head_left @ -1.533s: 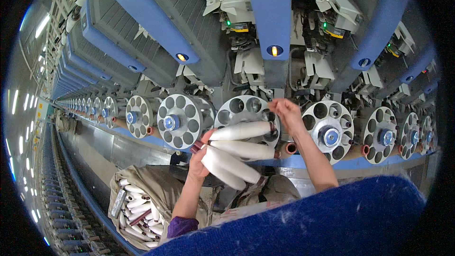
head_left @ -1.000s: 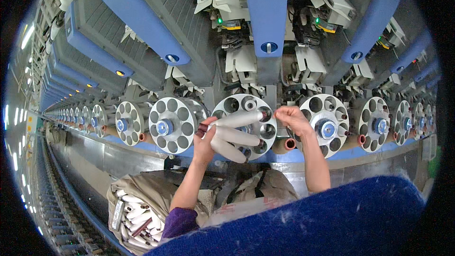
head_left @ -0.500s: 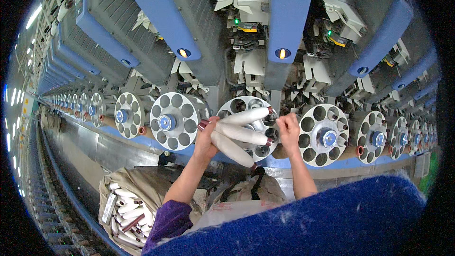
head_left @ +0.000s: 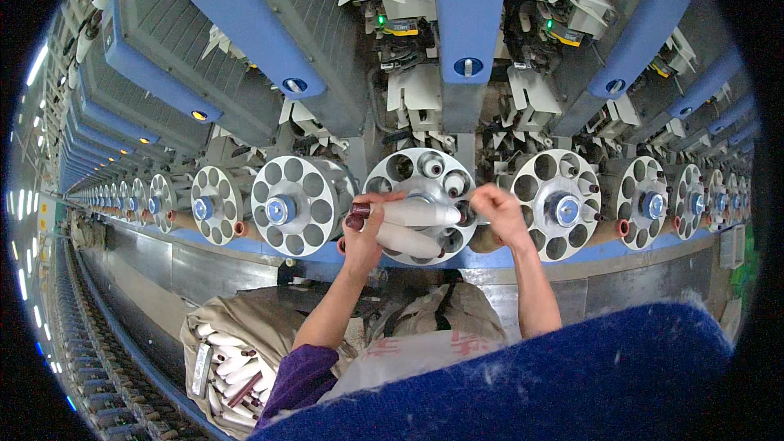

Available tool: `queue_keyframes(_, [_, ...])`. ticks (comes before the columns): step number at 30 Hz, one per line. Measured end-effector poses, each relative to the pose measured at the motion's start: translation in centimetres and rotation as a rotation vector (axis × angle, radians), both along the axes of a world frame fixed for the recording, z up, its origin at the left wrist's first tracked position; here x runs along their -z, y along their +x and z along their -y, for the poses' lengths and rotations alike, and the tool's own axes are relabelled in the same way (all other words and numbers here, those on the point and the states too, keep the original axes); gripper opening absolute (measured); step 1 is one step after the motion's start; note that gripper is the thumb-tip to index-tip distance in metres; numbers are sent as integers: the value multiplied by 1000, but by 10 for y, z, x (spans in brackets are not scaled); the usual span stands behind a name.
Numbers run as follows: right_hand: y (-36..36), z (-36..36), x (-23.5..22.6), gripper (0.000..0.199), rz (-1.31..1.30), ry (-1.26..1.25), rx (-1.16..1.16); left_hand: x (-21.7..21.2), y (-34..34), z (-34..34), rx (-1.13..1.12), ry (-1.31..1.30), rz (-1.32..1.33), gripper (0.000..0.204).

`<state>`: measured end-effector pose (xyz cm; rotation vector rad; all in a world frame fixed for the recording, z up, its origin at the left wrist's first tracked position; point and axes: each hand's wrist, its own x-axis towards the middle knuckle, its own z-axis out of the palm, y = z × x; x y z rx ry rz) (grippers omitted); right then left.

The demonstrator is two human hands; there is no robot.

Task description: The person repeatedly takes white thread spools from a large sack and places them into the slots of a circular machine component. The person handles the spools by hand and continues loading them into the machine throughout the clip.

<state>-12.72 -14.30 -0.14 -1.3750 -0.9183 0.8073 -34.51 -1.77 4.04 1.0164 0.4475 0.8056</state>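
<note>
My left hand (head_left: 363, 238) is closed around the brown tube ends of white yarn bobbins. Two stick out to the right, an upper bobbin (head_left: 415, 213) and a lower bobbin (head_left: 408, 241), in front of a round magazine disc (head_left: 415, 185) with holes. White bobbins sit in some of its upper holes, one being a bobbin (head_left: 431, 166) seen end-on. Just right of the upper bobbin's tip, my right hand (head_left: 500, 214) has its fingers pinched together beside the disc's right rim. Whatever thin thing they may hold is too small to make out.
Similar discs stand in a row, including a left disc (head_left: 295, 175) and a right disc (head_left: 527, 233) holding several tubes. Blue machine columns (head_left: 467, 16) rise behind. Below left, a cloth sack (head_left: 269, 331) holds many white bobbins. A blue rail (head_left: 122, 343) curves along the left.
Three bobbins showed spread in my left hand; now two show, held closer together. White bobbins now show in the disc's upper holes. My right hand has risen slightly, and the view has shifted a little.
</note>
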Motion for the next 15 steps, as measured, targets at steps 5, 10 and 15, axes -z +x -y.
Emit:
queue_keyframes(5, [-32, -3, 23, 26, 38, 24, -24, 6, -4, 10, -54, -106, 87, 9])
queue_keyframes(10, [-50, -2, 38, 8, -370, 81, 343, 11, 5, 20, -94, 181, -62, 6])
queue_keyframes(15, [-37, 9, 26, 15, -713, 242, 254, 28, 11, 32, -164, 214, -109, 8])
